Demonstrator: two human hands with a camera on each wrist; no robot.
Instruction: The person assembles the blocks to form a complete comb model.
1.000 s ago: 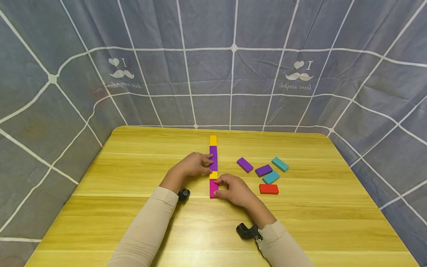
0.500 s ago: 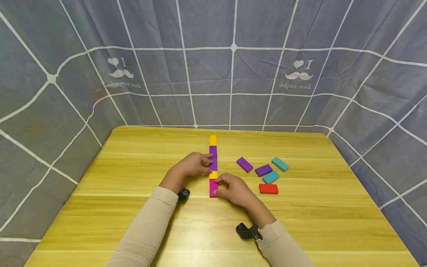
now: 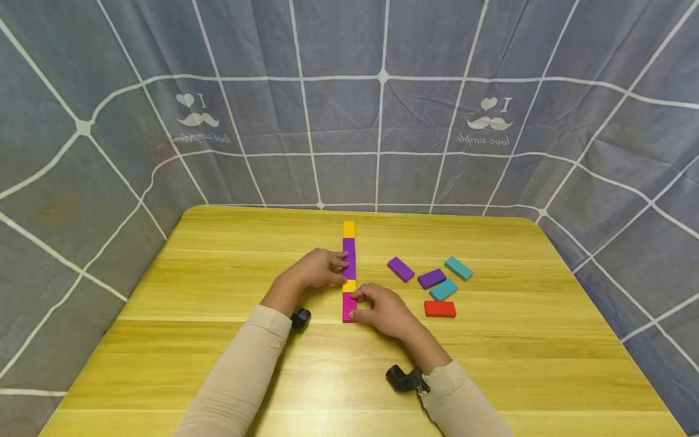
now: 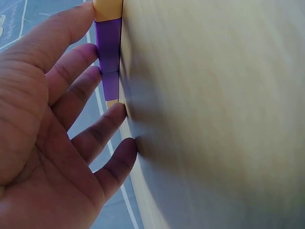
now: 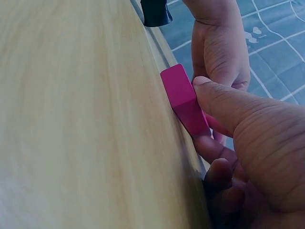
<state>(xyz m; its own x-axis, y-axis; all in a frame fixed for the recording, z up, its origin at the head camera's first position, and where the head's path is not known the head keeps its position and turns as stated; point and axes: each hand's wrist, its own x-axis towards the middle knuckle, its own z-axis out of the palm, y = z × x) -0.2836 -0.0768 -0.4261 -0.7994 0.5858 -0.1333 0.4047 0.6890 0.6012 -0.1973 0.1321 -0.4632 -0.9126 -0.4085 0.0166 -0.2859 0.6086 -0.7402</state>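
A line of flat rectangular blocks runs away from the person down the middle of the table: yellow (image 3: 349, 229) at the far end, two purple blocks (image 3: 349, 244), another yellow (image 3: 351, 286), then a magenta block (image 3: 347, 308) nearest. Along the line's left side my left hand (image 3: 317, 269) touches the purple blocks and near yellow one with spread, slightly bent fingers. My right hand (image 3: 384, 311) holds the magenta block, thumb near its closer end and bent index finger near its farther end. In the right wrist view that block (image 5: 183, 98) lies against the table.
Loose blocks lie to the right: two purple (image 3: 401, 269), two teal (image 3: 458, 269) and one red (image 3: 439, 309). A grey curtain with white grid lines (image 3: 338, 115) hangs behind the wooden table (image 3: 218, 267). Black wrist cameras (image 3: 403, 378) sit on both wrists.
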